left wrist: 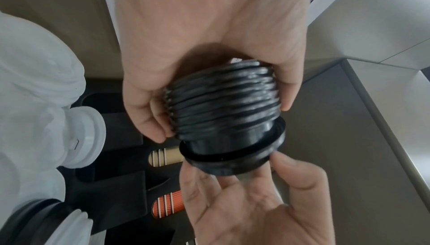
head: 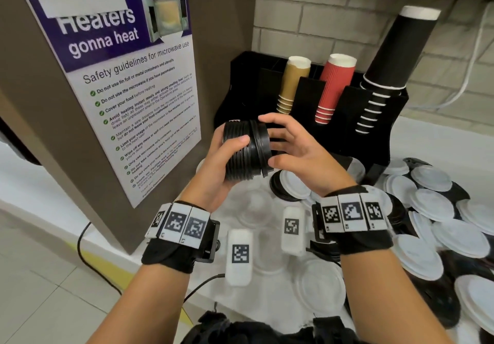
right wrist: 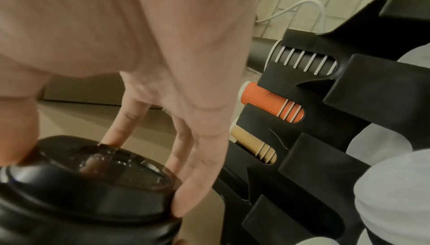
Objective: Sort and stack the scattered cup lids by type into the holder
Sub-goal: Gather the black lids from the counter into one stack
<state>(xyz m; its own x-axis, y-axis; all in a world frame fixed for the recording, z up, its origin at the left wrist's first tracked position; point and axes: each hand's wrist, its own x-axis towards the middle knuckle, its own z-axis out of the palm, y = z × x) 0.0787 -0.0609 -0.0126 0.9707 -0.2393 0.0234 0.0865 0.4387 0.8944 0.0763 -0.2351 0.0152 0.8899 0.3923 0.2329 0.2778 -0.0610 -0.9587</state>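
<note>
A stack of black cup lids (head: 239,156) lies sideways in the air in front of the black holder (head: 310,95). My left hand (head: 230,140) grips the stack, thumb on the near side and fingers behind it. The end black lid (head: 263,147) sits slightly off the rest; my right hand (head: 270,141) holds it by the rim, index finger on top and thumb underneath. The left wrist view shows the ribbed stack (left wrist: 221,105) with the end lid (left wrist: 235,159) at its bottom. In the right wrist view my fingertips (right wrist: 184,206) sit round that lid's (right wrist: 93,181) edge.
The holder carries brown cups (head: 292,84), red cups (head: 334,86) and tall black cups (head: 395,54). White lids (head: 433,207), clear lids (head: 256,204) and black lids (head: 441,298) lie scattered on the counter below and to the right. A cabinet with a poster (head: 120,89) stands close on the left.
</note>
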